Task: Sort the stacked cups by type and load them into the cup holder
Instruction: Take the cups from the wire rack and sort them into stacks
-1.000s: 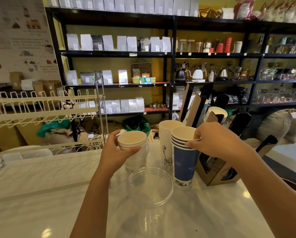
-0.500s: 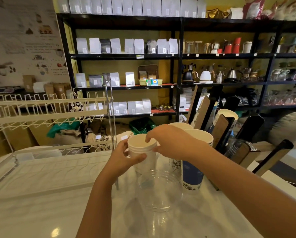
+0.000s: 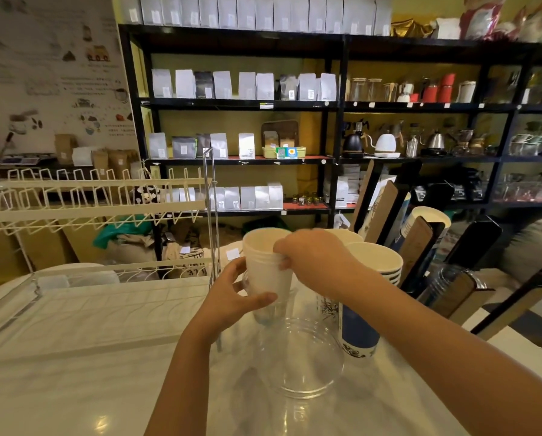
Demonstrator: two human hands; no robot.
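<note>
We grip a short stack of plain white paper cups (image 3: 268, 265) with both hands: our left hand (image 3: 232, 294) curls round its lower wall, and our right hand (image 3: 307, 256) pinches the rim of the top cup from the right side. The stack is raised above the white marble desk (image 3: 106, 372), over a clear plastic cup that we can only half make out beneath it. Just to the right stand a tall stack of blue printed paper cups (image 3: 362, 313) and another pale stack behind it, with the slanted wood-and-black cup holder (image 3: 420, 247) further right. The risk, we judge, is nested cups sticking: a sharp pull could lift several at once, or swing our right forearm into the blue stack and topple it onto the wide clear plastic cup (image 3: 301, 357) in front.
</note>
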